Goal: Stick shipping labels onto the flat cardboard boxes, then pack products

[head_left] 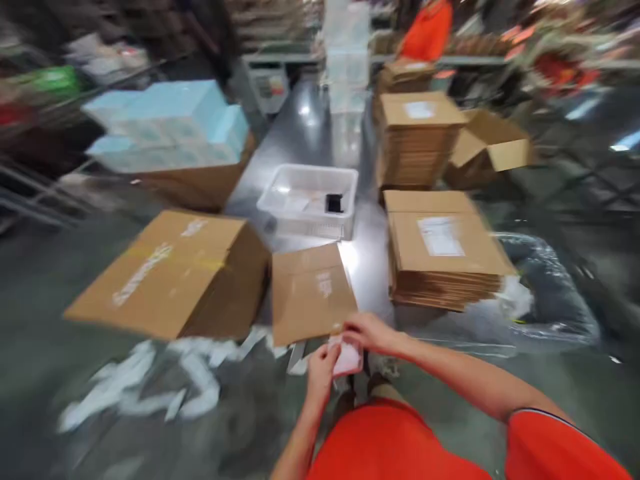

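Between my two hands, close to my body, is a small flat pinkish-white packet (pixel 349 358), blurred, its exact kind unclear. My left hand (pixel 323 370) pinches its left edge with thumb and fingers. On the upper right corner, my right hand (pixel 367 331) has its fingers closed. Just beyond them a flattened brown cardboard box (pixel 310 293) lies at the near end of the metal table (pixel 295 143). Past it stands a white plastic basket (pixel 307 225) with a small black item (pixel 334 203) and some pale things inside.
Stacks of flat cardboard boxes (pixel 445 233) line the table's right side. A large brown carton (pixel 165 273) is at left, with light-blue boxes (pixel 170 113) behind it. White paper strips (pixel 195 380) litter the floor. A person in orange (pixel 427 33) is at the far end.
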A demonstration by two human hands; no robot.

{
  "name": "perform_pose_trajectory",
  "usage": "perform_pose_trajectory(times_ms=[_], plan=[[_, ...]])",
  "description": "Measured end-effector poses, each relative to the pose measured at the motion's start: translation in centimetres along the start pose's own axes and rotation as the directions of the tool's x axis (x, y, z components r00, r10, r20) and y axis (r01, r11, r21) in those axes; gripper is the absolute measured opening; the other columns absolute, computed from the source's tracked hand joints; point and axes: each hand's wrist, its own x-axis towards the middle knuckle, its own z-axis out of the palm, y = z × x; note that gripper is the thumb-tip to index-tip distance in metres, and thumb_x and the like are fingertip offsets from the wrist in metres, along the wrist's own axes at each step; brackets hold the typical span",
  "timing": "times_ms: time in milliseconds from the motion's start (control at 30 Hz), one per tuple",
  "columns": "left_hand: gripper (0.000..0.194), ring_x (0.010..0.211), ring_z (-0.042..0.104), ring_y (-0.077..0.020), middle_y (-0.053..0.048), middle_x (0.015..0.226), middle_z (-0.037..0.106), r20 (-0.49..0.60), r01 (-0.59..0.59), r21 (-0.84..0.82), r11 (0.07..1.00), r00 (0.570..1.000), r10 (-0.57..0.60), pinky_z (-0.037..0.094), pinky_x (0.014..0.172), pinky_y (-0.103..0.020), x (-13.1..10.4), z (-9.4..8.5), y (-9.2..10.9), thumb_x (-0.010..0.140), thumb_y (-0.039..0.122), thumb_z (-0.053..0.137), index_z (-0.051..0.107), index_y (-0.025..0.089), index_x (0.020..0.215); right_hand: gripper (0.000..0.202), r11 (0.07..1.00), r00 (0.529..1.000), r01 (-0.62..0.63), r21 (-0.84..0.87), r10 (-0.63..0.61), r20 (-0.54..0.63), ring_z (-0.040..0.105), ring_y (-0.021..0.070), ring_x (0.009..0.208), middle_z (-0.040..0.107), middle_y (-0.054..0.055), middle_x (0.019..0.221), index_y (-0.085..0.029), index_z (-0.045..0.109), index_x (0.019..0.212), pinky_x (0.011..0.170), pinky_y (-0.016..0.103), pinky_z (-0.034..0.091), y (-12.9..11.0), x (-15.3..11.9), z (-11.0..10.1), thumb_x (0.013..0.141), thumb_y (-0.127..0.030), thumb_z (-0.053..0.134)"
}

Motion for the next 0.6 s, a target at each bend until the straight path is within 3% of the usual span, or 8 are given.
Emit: perform_pose_trajectory(times_ms=[67,167,267,367,467,533,600], plan=[[0.053,0.056,0.059,-0.018,-0.005,0.058,0.064,-0.013,0.085,-0.111,0.99,0.996,-0.088,0.048,0.053,-0.027,0.5,-1.2,-1.7,0.055,0.064,0.073,0.068,0.011,0.065,0.017,0.997,0.995,0.078,-0.019,-0.079,-0.064,0.053,0.0134,0.073,0.064,0.003,0.08,-0.017,0.062,0.082,0.065,0.024,0.037,1.4,4.7,-0.3,0.09,-0.026,0.051],[0.05,0.065,0.062,-0.0189,-0.008,0.072,0.07,-0.067,0.123,-0.21,0.97,0.988,-0.14,0.051,0.06,-0.028,1.9,-2.6,-4.2,0.056,0.055,0.077,0.071,0.01,0.076,0.017,0.973,0.968,0.188,-0.135,-0.206,-0.14,0.053,0.017,0.08,0.063,0.006,0.088,-0.017,0.06,0.088,0.073,0.027,0.038,1.9,12.6,-0.4,0.09,-0.031,0.051],[0.052,0.068,0.063,-0.0204,-0.01,0.079,0.072,-0.11,0.153,-0.304,0.94,0.975,-0.195,0.052,0.06,-0.03,2.2,-3.6,-6.4,0.054,0.053,0.079,0.071,0.009,0.083,0.028,0.902,0.964,0.199,-0.383,-0.251,-0.09,0.053,0.0229,0.092,0.063,0.011,0.103,-0.017,0.059,0.104,0.08,0.032,0.037,1.4,18.0,-0.5,0.087,-0.039,0.056],[0.053,0.061,0.06,-0.0181,-0.008,0.07,0.069,-0.111,0.182,-0.326,0.928,0.967,-0.229,0.048,0.056,-0.028,0.9,-4.6,-8.6,0.053,0.055,0.078,0.07,0.008,0.078,0.047,0.785,0.977,0.104,-0.611,-0.195,-0.084,0.051,0.0298,0.102,0.061,0.016,0.113,-0.017,0.056,0.119,0.084,0.039,0.036,1.2,20.2,-0.4,0.085,-0.049,0.057],[0.051,0.058,0.056,-0.0165,-0.005,0.061,0.065,-0.202,0.174,-0.28,0.944,0.951,-0.236,0.045,0.057,-0.027,-0.5,-6.5,-9.8,0.056,0.058,0.072,0.07,0.009,0.068,0.052,0.763,0.957,0.087,-0.641,-0.243,-0.16,0.049,0.0326,0.111,0.056,0.02,0.126,-0.013,0.048,0.133,0.09,0.044,0.036,1.4,21.0,0.8,0.091,-0.043,0.046],[0.048,0.062,0.057,-0.0173,-0.004,0.063,0.065,-0.347,0.112,-0.228,0.967,0.919,-0.188,0.045,0.06,-0.027,-0.5,-8.5,-9.0,0.06,0.058,0.069,0.07,0.01,0.068,0.048,0.775,0.942,0.157,-0.612,-0.304,-0.143,0.046,0.0311,0.121,0.051,0.02,0.136,-0.01,0.047,0.136,0.097,0.045,0.034,1.2,21.4,2.6,0.095,-0.034,0.037],[0.042,0.066,0.058,-0.0177,-0.003,0.064,0.064,-0.479,0.054,-0.142,0.988,0.87,-0.117,0.044,0.062,-0.026,0.5,-10.6,-6.9,0.064,0.053,0.067,0.069,0.011,0.067,0.05,0.786,0.939,0.196,-0.586,-0.322,-0.118,0.038,0.0314,0.132,0.045,0.02,0.144,-0.008,0.046,0.137,0.107,0.048,0.028,0.5,21.0,4.9,0.096,-0.034,0.037]])
